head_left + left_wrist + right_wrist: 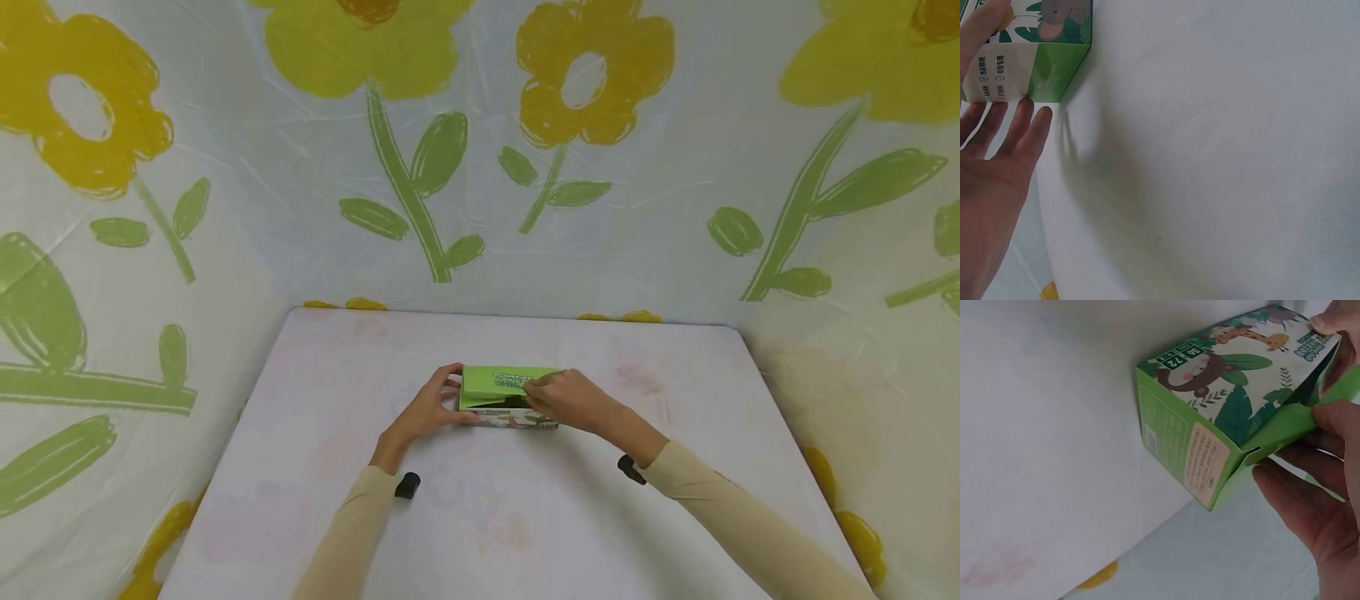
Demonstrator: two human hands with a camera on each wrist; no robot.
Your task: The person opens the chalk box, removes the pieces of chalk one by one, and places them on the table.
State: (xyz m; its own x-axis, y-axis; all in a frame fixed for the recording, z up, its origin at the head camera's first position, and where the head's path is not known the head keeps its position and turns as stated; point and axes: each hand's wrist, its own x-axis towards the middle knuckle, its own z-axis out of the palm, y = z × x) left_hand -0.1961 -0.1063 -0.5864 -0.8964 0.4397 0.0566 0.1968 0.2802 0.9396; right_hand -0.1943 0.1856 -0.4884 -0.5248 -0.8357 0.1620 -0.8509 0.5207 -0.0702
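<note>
A small cardboard box, green with a printed animal front, lies on the table between both hands. Monkey, giraffe and leaf drawings show on its white face in the right wrist view. The left hand grips the box's left end, thumb on the printed front and fingers spread along the end and back. At the right, the right hand pinches the green lid flap between thumb and fingers. The flap is partly lifted, with a dark gap under it. What lies inside is hidden.
The pale table has faint pink smudges and rounded far corners. White fabric walls with yellow flowers stand close behind and on both sides. Black wrist devices sit below each forearm cuff.
</note>
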